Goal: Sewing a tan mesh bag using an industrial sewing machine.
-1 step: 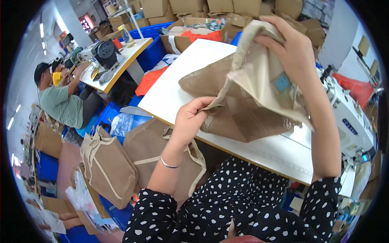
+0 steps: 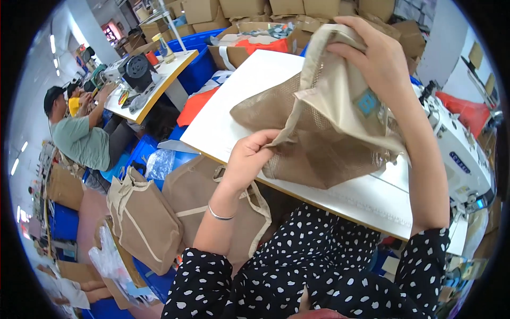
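A beige mesh bag point(image 2: 324, 154) with a light fabric band and a blue label hangs above the white sewing table point(image 2: 265, 66). My left hand point(image 2: 249, 159) pinches the bag's bound edge between thumb and fingers. Higher up, my right hand point(image 2: 372, 56) grips the folded top rim, thumb on one side and fingers over the other. The bag's mouth is spread between both hands, and its lower mesh part droops close to the tabletop.
At right stands a white sewing machine point(image 2: 459, 154). Brown bags with beige trim point(image 2: 143, 223) lie at lower left, beside blue bins point(image 2: 141, 154). A person in a green shirt point(image 2: 79, 135) sits at another sewing table point(image 2: 172, 72). Cardboard boxes point(image 2: 239, 8) line the back.
The bag and my right hand have shifted slightly to the left. Both hands keep their hold.
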### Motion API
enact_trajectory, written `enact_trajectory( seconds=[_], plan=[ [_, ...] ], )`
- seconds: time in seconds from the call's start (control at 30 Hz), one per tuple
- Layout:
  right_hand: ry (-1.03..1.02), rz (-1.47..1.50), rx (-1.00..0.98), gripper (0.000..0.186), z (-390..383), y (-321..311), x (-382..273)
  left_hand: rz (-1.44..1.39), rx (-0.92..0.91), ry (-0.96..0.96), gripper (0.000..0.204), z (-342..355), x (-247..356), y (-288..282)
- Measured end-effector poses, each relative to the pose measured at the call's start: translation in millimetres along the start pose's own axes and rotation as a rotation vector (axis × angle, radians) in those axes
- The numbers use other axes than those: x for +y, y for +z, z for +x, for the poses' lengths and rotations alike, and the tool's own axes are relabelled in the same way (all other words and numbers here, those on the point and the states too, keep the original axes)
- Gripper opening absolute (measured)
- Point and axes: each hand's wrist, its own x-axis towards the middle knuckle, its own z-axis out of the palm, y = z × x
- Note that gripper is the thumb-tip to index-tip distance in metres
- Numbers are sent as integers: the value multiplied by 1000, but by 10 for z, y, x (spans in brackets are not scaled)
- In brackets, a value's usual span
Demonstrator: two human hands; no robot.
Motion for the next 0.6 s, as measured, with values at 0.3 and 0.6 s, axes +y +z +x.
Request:
enact_trajectory(
  seconds=[0.3,0.6],
  plan=[
    [-64,-201,-110,45,98,504,318,-361,-278,-182,37,-85,-69,-68],
    [81,-207,-224,44,56,545,390,-525,-220,-215,35,-75,-138,-71]
  ],
)
